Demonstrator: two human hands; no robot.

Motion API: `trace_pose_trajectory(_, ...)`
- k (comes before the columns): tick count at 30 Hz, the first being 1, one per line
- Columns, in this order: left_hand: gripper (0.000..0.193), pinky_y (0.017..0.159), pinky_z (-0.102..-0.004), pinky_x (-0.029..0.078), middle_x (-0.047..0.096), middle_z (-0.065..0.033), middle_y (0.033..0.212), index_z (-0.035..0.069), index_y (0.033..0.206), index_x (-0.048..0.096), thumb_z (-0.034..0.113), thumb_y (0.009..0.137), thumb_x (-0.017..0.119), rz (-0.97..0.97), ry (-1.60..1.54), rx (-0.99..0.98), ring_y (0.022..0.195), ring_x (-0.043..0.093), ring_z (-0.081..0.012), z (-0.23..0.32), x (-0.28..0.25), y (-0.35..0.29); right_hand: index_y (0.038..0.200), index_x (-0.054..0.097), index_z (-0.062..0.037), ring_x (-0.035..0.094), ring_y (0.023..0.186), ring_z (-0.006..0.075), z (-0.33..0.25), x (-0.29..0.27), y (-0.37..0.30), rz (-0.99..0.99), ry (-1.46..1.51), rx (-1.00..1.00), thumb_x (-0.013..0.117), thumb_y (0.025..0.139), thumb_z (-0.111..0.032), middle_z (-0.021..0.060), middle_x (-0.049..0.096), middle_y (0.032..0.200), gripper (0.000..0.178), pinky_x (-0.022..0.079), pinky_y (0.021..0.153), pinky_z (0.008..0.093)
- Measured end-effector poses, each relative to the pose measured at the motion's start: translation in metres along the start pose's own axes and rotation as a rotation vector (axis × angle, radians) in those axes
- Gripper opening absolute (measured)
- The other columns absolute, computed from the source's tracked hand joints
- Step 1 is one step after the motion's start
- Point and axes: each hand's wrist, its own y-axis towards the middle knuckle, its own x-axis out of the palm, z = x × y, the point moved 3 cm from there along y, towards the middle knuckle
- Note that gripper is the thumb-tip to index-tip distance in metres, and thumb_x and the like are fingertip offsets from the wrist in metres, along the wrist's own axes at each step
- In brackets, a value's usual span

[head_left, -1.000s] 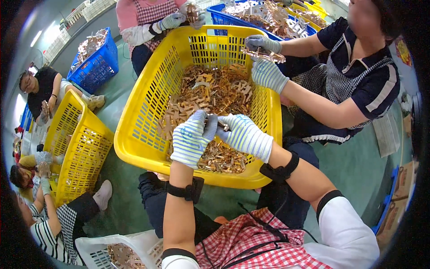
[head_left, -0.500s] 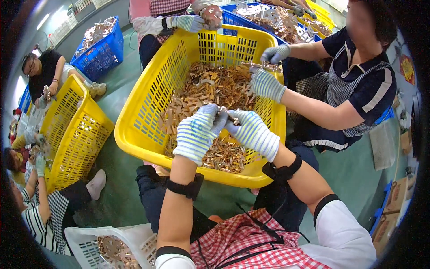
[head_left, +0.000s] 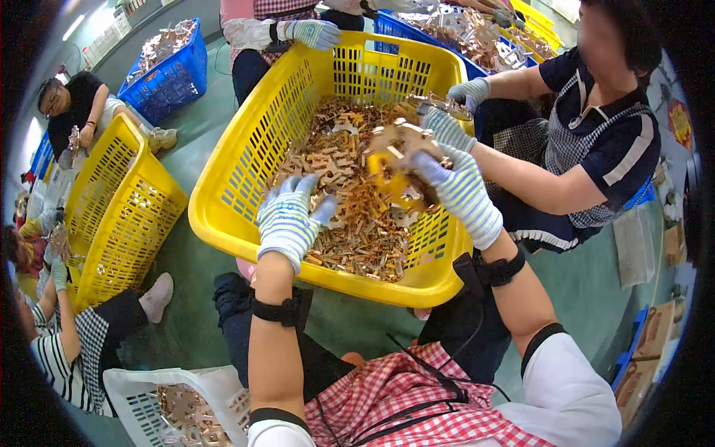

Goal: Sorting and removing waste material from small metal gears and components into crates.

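Observation:
A large yellow perforated basket (head_left: 246, 240) stands in front of me, with a heap of small coppery metal pieces (head_left: 365, 242) inside. Over the left part of the heap, my gloved left hand (head_left: 289, 222) has its fingers spread. It holds nothing, and I cannot tell whether it touches the pieces. My gloved right hand (head_left: 468, 195), on the right side of the basket, grips a flat coppery metal plate (head_left: 398, 141) with cut-out shapes. The plate is tilted and smeared by motion. Both gloves are striped white and blue.
At right, a co-worker's gloved hands (head_left: 450, 125) hold another metal plate over the basket. Another person's glove (head_left: 313, 33) rests at its far rim. A white basket (head_left: 138, 387) with plates stands at lower left. Blue baskets (head_left: 167, 89) of plates stand farther back.
My hands have parted from their close hold over the basket. The left moved left and opened; the right moved right with a plate. The far person's plate has left their glove.

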Motion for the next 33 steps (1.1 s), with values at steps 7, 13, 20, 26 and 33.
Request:
trace_pose_trajectory(7, 0.031, 0.06, -0.022, 0.047, 0.054, -0.0012, 0.079, 0.003, 0.098, 0.059, 0.032, 0.089, 0.058, 0.03, -1.347, -0.348, 0.066, 0.054, -0.0083, -0.004, -0.027, 0.002, 0.1, 0.064, 0.0008, 0.05, 0.073, 0.0049, -0.051, 0.068, 0.031, -0.477, 0.172, 0.174, 0.064, 0.083, -0.033, -0.0027, 0.059, 0.08, 0.038, 0.042, 0.065, 0.0225)
trace_pose_trajectory(13, 0.02, 0.064, -0.02, 0.054, 0.065, -0.004, 0.095, 0.008, 0.1, 0.06, 0.022, 0.086, 0.062, 0.618, -1.873, -0.471, 0.077, 0.063, -0.0091, -0.06, -0.052, -0.003, 0.108, 0.061, -0.0025, 0.057, 0.073, 0.0098, -0.005, 0.146, 0.105, -0.77, 0.626, 0.383, 0.049, 0.09, -0.049, 0.0012, 0.062, 0.079, 0.051, 0.045, 0.069, 0.0204)
trace_pose_trajectory(20, 0.031, 0.078, -0.0281, 0.053, 0.063, -0.0038, 0.101, 0.007, 0.111, 0.058, 0.029, 0.089, 0.058, 0.644, -1.948, -0.566, 0.089, 0.062, -0.0128, -0.092, -0.053, -0.027, 0.13, 0.047, -0.0113, 0.044, 0.122, 0.03, 0.195, 0.228, 0.103, -0.899, -1.025, 0.014, 0.052, 0.086, -0.024, 0.0151, 0.047, 0.132, 0.045, 0.036, 0.1, 0.0444)
trace_pose_trajectory(26, 0.034, 0.084, -0.0333, 0.052, 0.062, -0.0053, 0.108, 0.007, 0.115, 0.057, 0.029, 0.088, 0.058, 0.725, -2.05, -0.636, 0.098, 0.061, -0.0175, -0.11, -0.053, -0.035, 0.125, 0.052, -0.0124, 0.053, 0.11, 0.0315, 0.304, 0.228, 0.088, -0.984, -1.507, -0.156, 0.045, 0.09, -0.025, 0.0141, 0.057, 0.118, 0.038, 0.043, 0.088, 0.042)
trace_pose_trajectory(33, 0.031, 0.079, -0.0313, 0.055, 0.062, -0.0063, 0.102, 0.005, 0.113, 0.054, 0.023, 0.089, 0.058, 0.693, -2.079, -0.533, 0.09, 0.062, -0.0159, -0.103, -0.046, -0.012, 0.114, 0.062, -0.0095, 0.063, 0.089, 0.0287, 0.222, 0.18, 0.099, -0.997, -1.075, 0.231, 0.058, 0.078, -0.019, 0.0135, 0.066, 0.099, 0.038, 0.05, 0.076, 0.0375)
